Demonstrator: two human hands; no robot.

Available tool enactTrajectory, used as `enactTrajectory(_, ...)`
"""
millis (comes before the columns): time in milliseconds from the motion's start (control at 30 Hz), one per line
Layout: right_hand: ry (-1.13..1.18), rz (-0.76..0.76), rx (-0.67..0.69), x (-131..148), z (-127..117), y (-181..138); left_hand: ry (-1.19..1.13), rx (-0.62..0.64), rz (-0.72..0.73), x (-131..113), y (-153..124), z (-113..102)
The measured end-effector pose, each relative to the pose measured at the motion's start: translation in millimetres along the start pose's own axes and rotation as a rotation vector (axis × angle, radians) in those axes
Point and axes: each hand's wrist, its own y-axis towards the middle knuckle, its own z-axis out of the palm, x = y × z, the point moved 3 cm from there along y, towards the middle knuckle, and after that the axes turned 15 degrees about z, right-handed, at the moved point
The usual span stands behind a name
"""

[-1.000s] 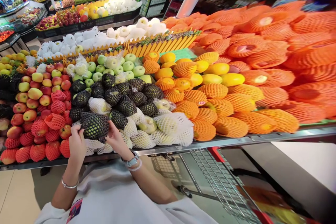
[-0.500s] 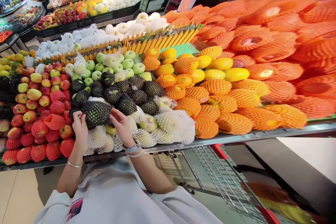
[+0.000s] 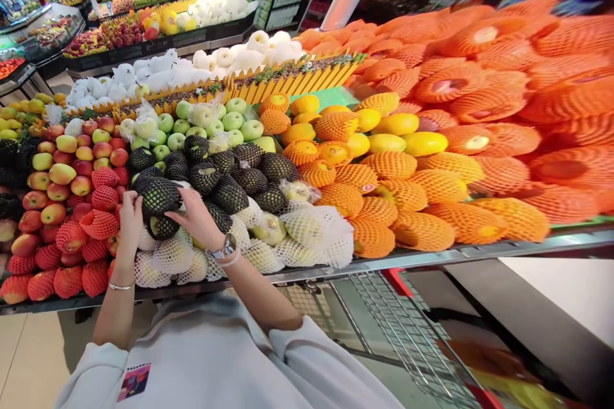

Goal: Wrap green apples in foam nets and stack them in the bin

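Note:
A dark green melon [image 3: 157, 195] in a black foam net is between my two hands, over the front of the pile. My left hand [image 3: 130, 220] has its fingers closed at the melon's left side. From the right, my right hand [image 3: 196, 216] grips it with bent fingers and thumb. Just below it lies another black-netted melon [image 3: 162, 227], partly covered. More black-netted melons [image 3: 230, 193] lie behind and to the right, and pale fruit in white foam nets [image 3: 173, 252] fills the front edge.
Red apples [image 3: 62, 172] are on the left, green apples [image 3: 233, 120] behind. Yellow fruit in orange nets [image 3: 425, 227] and larger orange-netted fruit [image 3: 499, 102] spread to the right. A metal rail [image 3: 432, 257] edges the stand, with a shopping cart [image 3: 407, 339] below it.
Both hands have moved left with the black-netted melon. My right hand has come in closer around its right side, and another netted melon now shows beneath.

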Motion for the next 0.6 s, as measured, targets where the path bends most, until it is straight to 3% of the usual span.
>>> enactTrajectory(133,-0.057,0.069,-0.180,-5.6,-4.5,-7.9,-0.036,0.029,-0.055,20.4,-10.3,4.4)
enactTrajectory(200,-0.064,0.018,-0.235,-1.2,-7.7,-12.6,-0.063,0.033,-0.077,29.8,-12.3,3.7)
enactTrajectory(333,-0.130,-0.144,-0.066,11.8,-14.0,-1.3,-0.134,0.037,-0.103,41.5,-9.5,6.4)
enactTrajectory(400,-0.134,-0.147,-0.037,10.8,-28.4,19.8,-0.170,0.034,-0.111,43.7,-8.9,8.6)
enactTrajectory(467,-0.125,-0.126,-0.096,4.6,-52.7,50.5,-0.164,0.012,-0.084,43.0,-10.3,7.9)
enactTrajectory(600,-0.190,-0.112,-0.127,-11.3,-95.6,121.8,0.038,-0.136,0.144,30.2,-18.8,-3.5)
